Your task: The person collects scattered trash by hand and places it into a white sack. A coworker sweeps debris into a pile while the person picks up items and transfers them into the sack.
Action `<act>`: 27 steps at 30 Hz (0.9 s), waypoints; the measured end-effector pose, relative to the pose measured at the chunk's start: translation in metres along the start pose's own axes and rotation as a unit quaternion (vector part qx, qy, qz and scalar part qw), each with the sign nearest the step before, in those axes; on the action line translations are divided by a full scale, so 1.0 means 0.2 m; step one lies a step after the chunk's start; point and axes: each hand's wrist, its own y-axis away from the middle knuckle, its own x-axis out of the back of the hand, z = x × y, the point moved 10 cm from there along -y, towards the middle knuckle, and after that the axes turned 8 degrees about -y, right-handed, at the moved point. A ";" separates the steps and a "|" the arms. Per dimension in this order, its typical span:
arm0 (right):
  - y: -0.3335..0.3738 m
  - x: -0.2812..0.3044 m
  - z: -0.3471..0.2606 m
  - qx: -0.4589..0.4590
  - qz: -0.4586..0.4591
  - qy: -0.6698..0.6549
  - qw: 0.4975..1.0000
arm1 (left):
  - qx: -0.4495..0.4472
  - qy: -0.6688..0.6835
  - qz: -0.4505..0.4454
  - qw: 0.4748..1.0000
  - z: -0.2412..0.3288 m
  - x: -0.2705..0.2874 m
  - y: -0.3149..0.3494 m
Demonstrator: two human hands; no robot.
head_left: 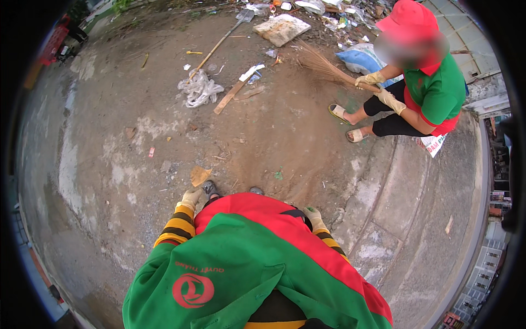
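Note:
My left hand (191, 197), in a pale work glove below a yellow-and-black striped sleeve, hangs by my hip. Its fingertips meet the lower edge of a brown cardboard scrap (200, 175) on the dirt; whether it grips the scrap is unclear. My right hand (314, 216), also gloved, is half hidden behind my red-and-green vest (257, 257), and nothing shows in it. My shoe tips (210, 188) poke out between the hands.
A squatting co-worker (433, 93) in a red cap sweeps with a straw broom (324, 67). Nearby lie a white plastic bundle (200, 88), a wooden plank (230, 97), a long-handled tool (219, 44), a flat slab (281, 28), a blue-white sack (361, 58) and litter. A concrete kerb (405, 197) curves on the right.

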 end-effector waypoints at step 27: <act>-0.33 -0.52 -0.24 0.154 -0.218 0.440 0.857 | 0.298 0.165 0.079 0.937 -1.24 -0.06 0.68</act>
